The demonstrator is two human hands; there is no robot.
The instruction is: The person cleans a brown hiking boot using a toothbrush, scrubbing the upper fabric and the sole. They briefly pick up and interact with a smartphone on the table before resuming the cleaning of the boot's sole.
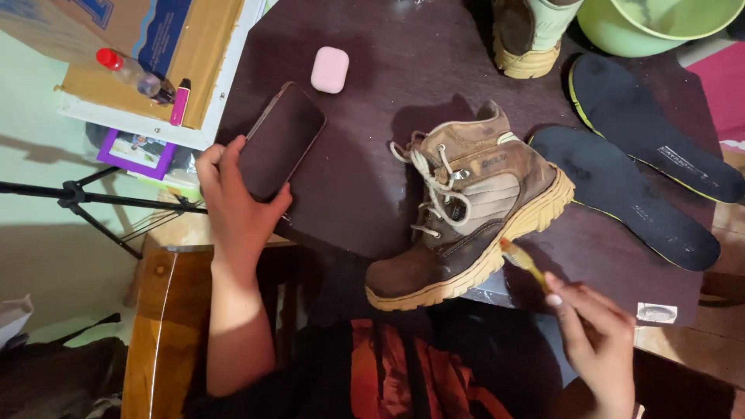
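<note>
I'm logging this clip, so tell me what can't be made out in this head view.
- Second boot: cut off by top edge.
- Green basin: cut off by top edge.
- Orange tool in right hand: small, blurred; kind unclear.
- Phone under left hand: screen dark.

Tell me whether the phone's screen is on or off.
Off. The phone lies face up on the dark table with a uniformly black screen; the left hand rests on its lower end.
</note>
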